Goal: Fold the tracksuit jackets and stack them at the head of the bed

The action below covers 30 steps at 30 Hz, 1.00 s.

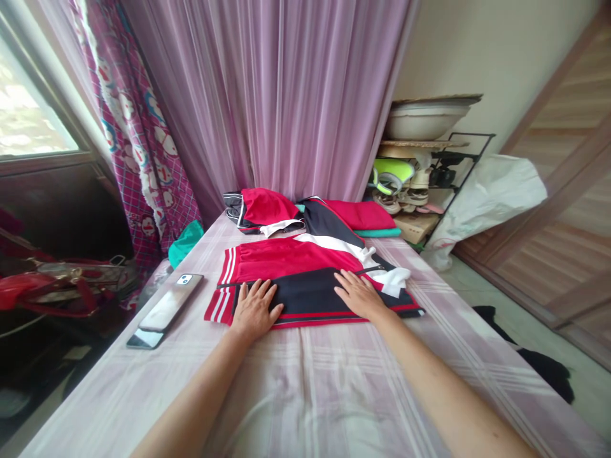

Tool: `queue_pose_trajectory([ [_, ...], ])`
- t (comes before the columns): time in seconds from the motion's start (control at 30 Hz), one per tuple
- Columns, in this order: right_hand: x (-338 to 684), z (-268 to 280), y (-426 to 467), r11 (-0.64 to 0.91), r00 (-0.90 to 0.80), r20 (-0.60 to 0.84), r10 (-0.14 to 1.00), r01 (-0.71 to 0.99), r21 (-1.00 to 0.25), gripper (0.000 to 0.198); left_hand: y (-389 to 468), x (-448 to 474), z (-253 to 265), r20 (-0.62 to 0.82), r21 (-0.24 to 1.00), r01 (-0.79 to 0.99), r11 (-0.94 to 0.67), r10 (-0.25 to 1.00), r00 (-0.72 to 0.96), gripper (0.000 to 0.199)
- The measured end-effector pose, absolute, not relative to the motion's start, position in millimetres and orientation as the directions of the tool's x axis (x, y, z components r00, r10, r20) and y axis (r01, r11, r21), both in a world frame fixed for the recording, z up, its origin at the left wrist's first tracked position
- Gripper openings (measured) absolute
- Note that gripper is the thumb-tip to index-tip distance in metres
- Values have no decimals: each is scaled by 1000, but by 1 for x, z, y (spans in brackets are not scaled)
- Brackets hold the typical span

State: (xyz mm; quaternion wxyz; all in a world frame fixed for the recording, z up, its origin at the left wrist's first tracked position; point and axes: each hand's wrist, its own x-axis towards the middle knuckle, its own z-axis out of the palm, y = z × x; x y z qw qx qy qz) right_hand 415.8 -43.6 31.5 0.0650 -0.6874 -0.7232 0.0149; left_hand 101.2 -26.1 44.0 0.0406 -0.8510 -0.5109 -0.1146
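A red, black and white tracksuit jacket [305, 294] lies front of me, its near side folded over into a long black panel edged in red. The striped ribbed hem [224, 267] points left, and white fabric bunches at the right end. My left hand [256, 312] rests flat on the black panel close to the hem, fingers spread. On the panel's right part my right hand [359, 295] also lies palm down with its fingers stretched out. A dark sleeve [329, 219] reaches away from the jacket toward the far edge.
Behind the jacket lie a crumpled red and black garment [270, 207] and a folded red one [358, 215] over teal cloth. Two phones, one silver-backed [172, 304], overlap at the left. A shoe rack [451, 159] stands right of the checked bedspread [305, 394], curtains behind.
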Motion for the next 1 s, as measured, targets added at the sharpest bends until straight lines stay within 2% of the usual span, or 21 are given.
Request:
queue_pose_trajectory([
  [0.1, 445, 21, -50, 30, -22, 124, 992, 998, -62, 55, -25, 100, 44, 245, 57, 872, -487, 853, 461, 56],
  [0.23, 458, 13, -52, 1, 4, 121, 993, 999, -40, 55, -19, 86, 45, 283, 75, 856, -512, 834, 474, 62],
  [0.43, 454, 12, -53, 1, 4, 167, 986, 1000, -31, 53, -16, 30, 38, 290, 84, 911, -404, 885, 366, 59],
  [0.63, 449, 19, -56, -18, 23, 159, 987, 999, -36, 52, -20, 14, 34, 296, 104, 910, -401, 886, 357, 61],
  [0.83, 448, 17, -61, -8, 20, 339, 940, 999, -37, 44, -19, 19, 33, 311, 128, 918, -375, 894, 321, 58],
  [1.0, 445, 16, -71, -93, 114, 473, 874, 993, -67, 40, -20, 18, 33, 307, 146, 921, -362, 901, 306, 58],
])
